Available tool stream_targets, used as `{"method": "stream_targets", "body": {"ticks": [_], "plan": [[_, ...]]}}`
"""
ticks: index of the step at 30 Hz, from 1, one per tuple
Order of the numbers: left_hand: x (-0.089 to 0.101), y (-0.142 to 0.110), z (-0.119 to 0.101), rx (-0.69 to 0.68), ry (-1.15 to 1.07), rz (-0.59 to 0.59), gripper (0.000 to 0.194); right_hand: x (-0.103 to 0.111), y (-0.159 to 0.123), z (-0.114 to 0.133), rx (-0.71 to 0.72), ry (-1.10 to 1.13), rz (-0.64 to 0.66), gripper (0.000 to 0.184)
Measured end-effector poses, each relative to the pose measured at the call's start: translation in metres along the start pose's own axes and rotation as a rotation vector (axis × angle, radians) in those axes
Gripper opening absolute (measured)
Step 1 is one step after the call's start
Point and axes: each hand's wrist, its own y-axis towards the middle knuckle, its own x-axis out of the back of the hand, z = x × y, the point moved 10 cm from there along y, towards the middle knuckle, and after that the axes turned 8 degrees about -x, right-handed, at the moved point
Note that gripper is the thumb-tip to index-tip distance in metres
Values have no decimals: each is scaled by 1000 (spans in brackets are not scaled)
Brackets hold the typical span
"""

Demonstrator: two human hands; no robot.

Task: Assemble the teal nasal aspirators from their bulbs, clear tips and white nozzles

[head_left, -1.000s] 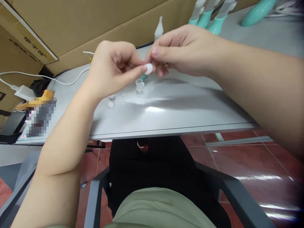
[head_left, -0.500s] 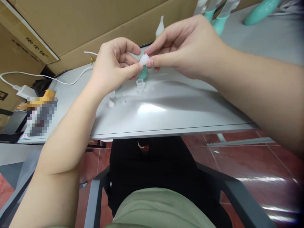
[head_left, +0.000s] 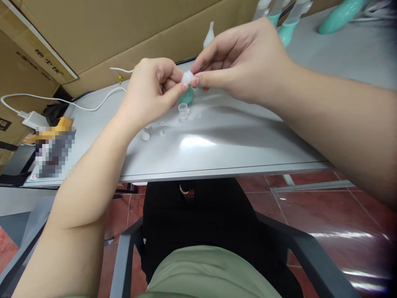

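Note:
A small white, soft-looking cap-like piece (head_left: 187,77) is pinched between my two hands above the table. My left hand (head_left: 156,85) grips its left side with thumb and fingers, and my right hand (head_left: 238,62) holds its right side the same way. Just below and behind it is a teal rounded part (head_left: 186,96), partly covered by the left fingers. A clear plastic cup-shaped piece (head_left: 183,111) stands on the table under the hands. Nearer to my left wrist are a small white cone-shaped part (head_left: 145,134) and tiny white bits (head_left: 161,133).
A white pointed nozzle (head_left: 209,36) stands behind my right hand. Several teal-and-clear devices (head_left: 287,32) and a teal rounded body (head_left: 341,15) are at the back right. On the left lie a white cable (head_left: 89,109), an adapter (head_left: 35,120) and an orange object (head_left: 63,125). Cardboard (head_left: 130,29) borders the table's back.
My left hand has lowered slightly and its raised fingers have closed in against the white piece. The white piece has turned a little; the right hand is nearly still.

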Motion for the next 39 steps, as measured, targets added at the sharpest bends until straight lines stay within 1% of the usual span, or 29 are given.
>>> {"method": "stream_targets", "body": {"ticks": [3, 9, 16, 18, 21, 24, 26, 29, 31, 35, 39], "plan": [[-3, 0, 0, 8, -2, 16, 29, 1, 0, -2, 5, -16, -13, 28], [-1, 3, 6, 31, 29, -4, 32, 1, 3, -7, 8, -48, -32, 27], [-1, 3, 7, 53, 53, 27, 30, -4, 7, -14, 5, -92, 28, 28], [-1, 3, 8, 50, 42, 14, 29, -4, 7, -15, 10, -89, 50, 26], [-1, 2, 10, 57, -19, -16, 27, -5, 7, -17, -10, -31, 64, 31], [-5, 1, 12, 87, -103, -2, 25, -6, 6, -15, -35, 21, 26, 37], [-4, 1, 12, 98, -127, -8, 27, -7, 6, -12, -34, 35, -6, 39], [1, 0, 11, 118, -105, -34, 31, -7, 4, -7, -30, 59, -47, 34], [2, 0, 11, 125, -109, -41, 30, -7, 2, -6, -31, 61, -59, 32], [-1, -1, 10, 135, -127, -29, 30, -5, -1, -4, -31, 36, -87, 31], [-3, 0, 9, 152, -88, -31, 33, -5, 0, -5, -37, 22, -67, 31]]}}
